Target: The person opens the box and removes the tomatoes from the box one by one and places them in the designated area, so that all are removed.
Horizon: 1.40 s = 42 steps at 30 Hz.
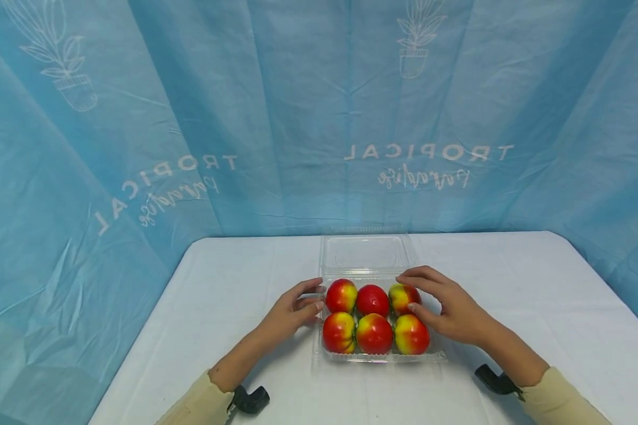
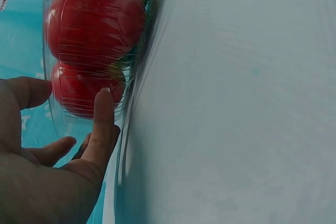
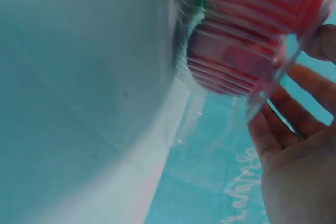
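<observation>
Your left hand point(image 1: 295, 307) sits at the clear container's point(image 1: 380, 358) left side, fingers loosely spread — probably to steady it — while your right hand point(image 1: 449, 304) spreads its thumb and fingers over the back-right apple point(image 1: 399, 298), perhaps to settle it. The container lies mid-table, its lid point(image 1: 367, 252) folded back, leaving the fruit reachable; six glossy apples point(image 1: 374, 334), red blushed with yellow, fill two rows of three.
</observation>
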Available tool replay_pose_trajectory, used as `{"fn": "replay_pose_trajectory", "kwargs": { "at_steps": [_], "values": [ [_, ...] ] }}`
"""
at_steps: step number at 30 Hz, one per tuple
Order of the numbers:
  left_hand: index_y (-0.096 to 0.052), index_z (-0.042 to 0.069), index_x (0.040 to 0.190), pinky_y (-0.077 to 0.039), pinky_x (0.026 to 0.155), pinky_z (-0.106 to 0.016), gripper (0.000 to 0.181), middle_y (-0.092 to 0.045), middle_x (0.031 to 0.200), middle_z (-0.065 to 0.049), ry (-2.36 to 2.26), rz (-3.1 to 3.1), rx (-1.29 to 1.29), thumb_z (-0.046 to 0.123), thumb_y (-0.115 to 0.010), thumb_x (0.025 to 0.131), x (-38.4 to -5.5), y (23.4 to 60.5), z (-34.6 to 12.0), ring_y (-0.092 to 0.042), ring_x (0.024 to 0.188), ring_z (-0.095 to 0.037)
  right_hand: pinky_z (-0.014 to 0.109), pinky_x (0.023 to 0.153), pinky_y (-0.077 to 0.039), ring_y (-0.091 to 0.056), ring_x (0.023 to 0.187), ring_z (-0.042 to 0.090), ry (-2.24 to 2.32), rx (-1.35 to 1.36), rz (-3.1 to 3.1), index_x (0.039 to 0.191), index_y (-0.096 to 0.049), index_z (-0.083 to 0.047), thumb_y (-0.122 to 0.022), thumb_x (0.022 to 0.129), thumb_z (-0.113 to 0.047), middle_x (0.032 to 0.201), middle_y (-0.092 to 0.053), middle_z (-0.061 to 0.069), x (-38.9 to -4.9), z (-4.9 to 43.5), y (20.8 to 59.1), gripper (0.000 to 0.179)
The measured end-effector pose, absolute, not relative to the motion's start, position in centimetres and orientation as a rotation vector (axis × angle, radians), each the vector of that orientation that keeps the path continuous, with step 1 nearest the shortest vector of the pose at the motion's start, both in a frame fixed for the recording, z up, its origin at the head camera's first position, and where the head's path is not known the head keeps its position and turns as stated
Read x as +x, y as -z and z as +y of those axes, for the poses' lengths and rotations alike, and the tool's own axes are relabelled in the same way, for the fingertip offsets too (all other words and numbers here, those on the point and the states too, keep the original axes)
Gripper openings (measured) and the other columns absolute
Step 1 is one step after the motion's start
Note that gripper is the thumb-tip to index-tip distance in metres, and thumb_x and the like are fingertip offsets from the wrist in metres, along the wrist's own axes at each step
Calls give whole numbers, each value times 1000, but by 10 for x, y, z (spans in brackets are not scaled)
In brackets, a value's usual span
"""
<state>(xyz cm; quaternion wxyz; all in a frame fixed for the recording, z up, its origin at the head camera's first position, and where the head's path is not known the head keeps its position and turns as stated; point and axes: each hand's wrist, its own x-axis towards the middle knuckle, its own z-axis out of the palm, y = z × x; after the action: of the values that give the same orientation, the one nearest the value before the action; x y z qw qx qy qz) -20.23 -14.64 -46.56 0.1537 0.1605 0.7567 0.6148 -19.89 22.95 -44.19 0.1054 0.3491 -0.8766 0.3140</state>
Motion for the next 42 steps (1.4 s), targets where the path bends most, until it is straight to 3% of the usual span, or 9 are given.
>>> {"fn": "replay_pose_trajectory", "kwargs": {
  "at_steps": [15,26,42],
  "values": [
    [-37,7,163,-60,98,-36,67,-50,155,-18,-1784,2143,467,22,-67,106,-203,467,-146,-61,135,-34,40,99,-61,-58,131,24,-800,1243,-2720,140,-68,-18,-78,94,-7,145,-60,4,-206,232,424,49],
    [-37,8,163,-60,100,-39,65,-51,154,-17,-1777,2151,460,22,-66,107,-203,468,-146,-61,135,-34,42,102,-60,-54,139,29,-729,1329,-2788,148,-63,-17,-82,86,2,152,-56,5,-211,232,423,67],
    [-38,10,163,-60,99,-36,64,-51,155,-16,-1766,2159,458,22,-66,107,-204,471,-146,-61,135,-34,41,103,-59,-54,137,27,-677,1299,-2851,147,-63,-17,-83,83,8,149,-57,3,-207,222,418,72]
  ]
}}
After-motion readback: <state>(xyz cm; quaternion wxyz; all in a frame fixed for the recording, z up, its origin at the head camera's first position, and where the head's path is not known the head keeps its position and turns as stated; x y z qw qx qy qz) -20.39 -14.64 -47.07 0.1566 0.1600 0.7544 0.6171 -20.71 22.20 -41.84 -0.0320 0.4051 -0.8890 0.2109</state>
